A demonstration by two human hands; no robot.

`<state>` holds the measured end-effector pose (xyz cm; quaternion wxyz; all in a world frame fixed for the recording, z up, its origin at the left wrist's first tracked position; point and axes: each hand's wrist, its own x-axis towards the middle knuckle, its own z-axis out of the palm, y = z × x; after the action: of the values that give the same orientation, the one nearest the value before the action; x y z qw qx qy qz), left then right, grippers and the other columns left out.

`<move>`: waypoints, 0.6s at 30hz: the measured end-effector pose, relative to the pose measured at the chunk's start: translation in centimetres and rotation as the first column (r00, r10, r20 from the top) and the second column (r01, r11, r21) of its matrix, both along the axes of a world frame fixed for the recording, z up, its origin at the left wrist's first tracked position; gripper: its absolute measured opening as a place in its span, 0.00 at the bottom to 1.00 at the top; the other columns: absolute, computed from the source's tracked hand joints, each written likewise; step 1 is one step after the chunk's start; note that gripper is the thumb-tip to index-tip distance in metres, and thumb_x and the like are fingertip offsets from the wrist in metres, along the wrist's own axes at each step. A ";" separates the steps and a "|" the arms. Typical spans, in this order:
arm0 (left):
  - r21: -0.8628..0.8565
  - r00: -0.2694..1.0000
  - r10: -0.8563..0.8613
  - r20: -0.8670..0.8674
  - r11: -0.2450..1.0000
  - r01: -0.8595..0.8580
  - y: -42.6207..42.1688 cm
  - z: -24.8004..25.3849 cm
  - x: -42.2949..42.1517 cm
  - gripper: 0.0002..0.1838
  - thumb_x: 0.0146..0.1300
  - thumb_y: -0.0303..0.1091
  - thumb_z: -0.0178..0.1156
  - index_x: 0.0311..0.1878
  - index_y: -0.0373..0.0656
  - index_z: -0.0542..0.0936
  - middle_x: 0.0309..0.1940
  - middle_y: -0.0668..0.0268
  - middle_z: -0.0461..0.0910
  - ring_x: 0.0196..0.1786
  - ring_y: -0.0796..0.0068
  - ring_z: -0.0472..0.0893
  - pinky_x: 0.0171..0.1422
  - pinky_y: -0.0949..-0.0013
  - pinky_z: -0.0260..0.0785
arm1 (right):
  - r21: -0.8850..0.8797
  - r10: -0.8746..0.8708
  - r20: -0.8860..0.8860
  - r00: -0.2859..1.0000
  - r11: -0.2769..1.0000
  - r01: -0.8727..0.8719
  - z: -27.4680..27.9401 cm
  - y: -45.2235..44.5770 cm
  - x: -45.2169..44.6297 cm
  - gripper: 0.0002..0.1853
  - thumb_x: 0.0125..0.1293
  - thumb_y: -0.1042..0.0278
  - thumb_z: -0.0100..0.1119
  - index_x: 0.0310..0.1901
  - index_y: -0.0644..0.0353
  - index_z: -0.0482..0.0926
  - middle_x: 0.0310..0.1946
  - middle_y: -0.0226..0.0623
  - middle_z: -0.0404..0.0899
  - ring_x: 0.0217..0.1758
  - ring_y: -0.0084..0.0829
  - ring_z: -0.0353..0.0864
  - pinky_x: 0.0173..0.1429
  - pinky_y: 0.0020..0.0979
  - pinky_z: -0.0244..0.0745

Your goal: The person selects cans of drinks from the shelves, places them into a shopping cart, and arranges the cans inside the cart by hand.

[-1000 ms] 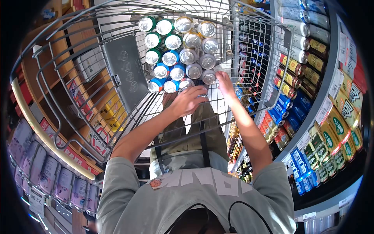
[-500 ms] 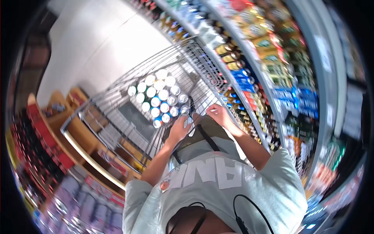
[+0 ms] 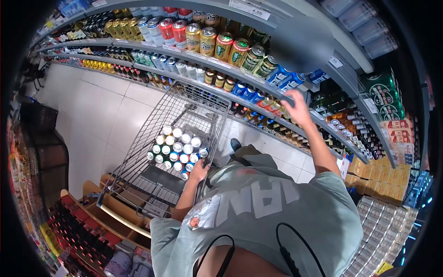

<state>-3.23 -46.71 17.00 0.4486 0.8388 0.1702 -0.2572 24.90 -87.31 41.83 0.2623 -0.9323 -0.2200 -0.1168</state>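
My right hand is raised in front of the shelf, fingers apart and holding nothing. Closest to it are blue cans on the shelf above and red-and-gold cans on the level below. My left hand is low at the near side of the shopping cart, its fingers curled at the wire rim and partly hidden. Just beside that hand, a block of upright cans with silver tops stands inside the cart.
Shelves of beer cans and bottles curve across the top and right. Stacked cartons and canned packs stand at the right. A wooden display with red-capped bottles is at lower left. Tiled floor lies beyond the cart.
My view has turned toward the shelf. My right hand has moved from near my left hand by the cart out to the shelf. My left hand stays by the cart.
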 end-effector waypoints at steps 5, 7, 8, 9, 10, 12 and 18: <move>0.035 0.989 0.104 -0.102 0.994 -0.100 3.7 -4.6 -0.6 0.27 0.67 0.43 0.61 0.63 0.34 0.76 0.55 0.44 0.83 0.60 0.50 0.82 0.66 0.58 0.71 | -0.093 -0.128 -0.086 0.988 0.988 0.120 6.0 -3.0 9.5 0.41 0.60 0.45 0.71 0.69 0.60 0.70 0.67 0.51 0.73 0.73 0.53 0.69 0.75 0.46 0.65; 0.045 0.972 0.215 -0.097 0.976 -0.211 3.4 -5.2 -0.8 0.25 0.68 0.42 0.60 0.61 0.34 0.77 0.51 0.49 0.84 0.55 0.57 0.83 0.62 0.61 0.73 | -0.217 -0.017 0.011 1.000 0.976 0.019 4.3 -3.4 12.1 0.44 0.58 0.44 0.72 0.71 0.60 0.67 0.68 0.53 0.72 0.73 0.54 0.70 0.75 0.45 0.65; 0.110 0.955 0.286 -0.075 0.954 -0.278 2.6 -3.7 -0.6 0.23 0.69 0.42 0.60 0.58 0.33 0.78 0.48 0.52 0.85 0.52 0.62 0.84 0.59 0.63 0.74 | -0.342 0.087 0.112 0.990 0.939 -0.044 3.6 -3.4 13.0 0.47 0.57 0.42 0.73 0.72 0.60 0.65 0.68 0.54 0.72 0.72 0.54 0.70 0.75 0.44 0.65; 0.103 0.933 0.359 -0.028 0.929 -0.355 1.7 -3.6 -1.0 0.22 0.69 0.42 0.60 0.57 0.33 0.78 0.47 0.53 0.85 0.51 0.62 0.84 0.58 0.63 0.74 | -0.383 0.111 0.052 0.992 0.920 -0.083 3.3 -3.2 13.6 0.51 0.55 0.41 0.74 0.74 0.61 0.63 0.70 0.55 0.70 0.73 0.54 0.70 0.76 0.43 0.66; 0.094 0.900 0.435 0.021 0.895 -0.435 1.0 -3.7 -1.4 0.22 0.70 0.43 0.60 0.55 0.33 0.78 0.45 0.54 0.85 0.50 0.63 0.84 0.57 0.63 0.74 | -0.381 0.152 0.044 0.987 0.916 -0.124 3.0 -3.0 14.0 0.51 0.55 0.41 0.74 0.74 0.61 0.63 0.70 0.55 0.70 0.73 0.54 0.70 0.76 0.43 0.66; -0.012 0.857 0.516 -0.019 0.857 -0.516 -0.6 -4.2 -2.4 0.22 0.70 0.41 0.59 0.59 0.35 0.78 0.50 0.48 0.85 0.54 0.56 0.85 0.60 0.60 0.73 | -0.216 0.091 -0.225 0.970 0.966 -0.141 2.3 -2.4 14.2 0.52 0.55 0.42 0.74 0.75 0.61 0.62 0.71 0.55 0.70 0.74 0.52 0.70 0.75 0.42 0.66; 0.227 0.807 0.517 0.285 0.782 -0.581 -14.4 7.1 -5.4 0.18 0.66 0.38 0.62 0.57 0.43 0.81 0.58 0.52 0.81 0.65 0.52 0.77 0.70 0.55 0.69 | -0.047 0.202 -0.253 0.946 0.974 -0.221 0.4 -3.2 15.3 0.45 0.60 0.50 0.75 0.72 0.64 0.65 0.65 0.56 0.75 0.69 0.50 0.76 0.71 0.41 0.69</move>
<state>-8.60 -61.10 24.06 0.3851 0.8328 0.3978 0.0035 40.17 -90.48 42.20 0.2638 -0.9196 -0.2886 0.0371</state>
